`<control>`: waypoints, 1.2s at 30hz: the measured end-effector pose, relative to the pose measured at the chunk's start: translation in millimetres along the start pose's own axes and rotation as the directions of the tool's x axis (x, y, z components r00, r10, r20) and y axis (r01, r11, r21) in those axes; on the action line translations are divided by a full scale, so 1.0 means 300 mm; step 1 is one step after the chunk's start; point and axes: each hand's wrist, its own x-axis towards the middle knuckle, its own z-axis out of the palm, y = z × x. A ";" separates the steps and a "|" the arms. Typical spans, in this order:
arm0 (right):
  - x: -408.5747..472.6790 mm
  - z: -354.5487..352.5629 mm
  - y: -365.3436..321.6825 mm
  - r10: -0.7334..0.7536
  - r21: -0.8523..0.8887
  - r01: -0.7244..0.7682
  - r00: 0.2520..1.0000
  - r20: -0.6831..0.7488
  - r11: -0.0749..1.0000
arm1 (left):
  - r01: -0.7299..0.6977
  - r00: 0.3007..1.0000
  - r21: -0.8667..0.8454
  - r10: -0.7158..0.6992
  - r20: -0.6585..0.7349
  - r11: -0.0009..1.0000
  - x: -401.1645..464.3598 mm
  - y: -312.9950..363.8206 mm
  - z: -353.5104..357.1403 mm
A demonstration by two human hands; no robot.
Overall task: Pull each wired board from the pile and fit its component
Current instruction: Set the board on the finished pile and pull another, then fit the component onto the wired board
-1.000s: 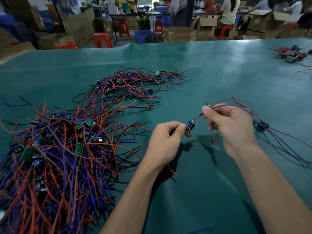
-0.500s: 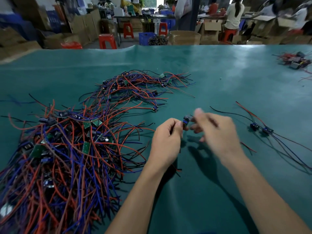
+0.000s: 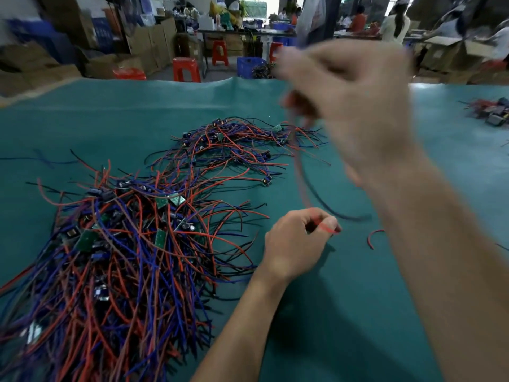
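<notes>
Now, in the head view, the right hand has been raised toward one o'clock, blurred, its curled fingers apparently pinching dangling wires; the grip cannot be confirmed. A red wire end is pinched by the left hand, beside the pile at nine o'clock. Untangling, not fitting, seems underway.

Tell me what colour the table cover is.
Teal green table cover, clearest in the head view.

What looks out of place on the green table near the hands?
A short curved piece of red wire lies alone on the green table, right of the left hand and apart from the wire pile. It seems to be a loose offcut.
</notes>
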 end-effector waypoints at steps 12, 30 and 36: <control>0.052 0.200 0.499 0.660 -0.835 -0.070 0.650 0.376 0.545 | 0.052 0.965 -0.090 -0.073 -0.253 0.995 0.001 0.006 -0.016; -0.349 -0.127 0.371 0.527 0.184 -0.536 0.844 0.102 0.824 | 0.050 0.979 -0.488 -0.140 -0.149 0.871 0.015 -0.003 -0.009; -0.334 -0.147 0.406 0.603 0.238 -0.585 0.798 -0.004 0.775 | -0.010 0.998 -0.410 -0.013 -0.055 0.912 0.012 -0.015 -0.007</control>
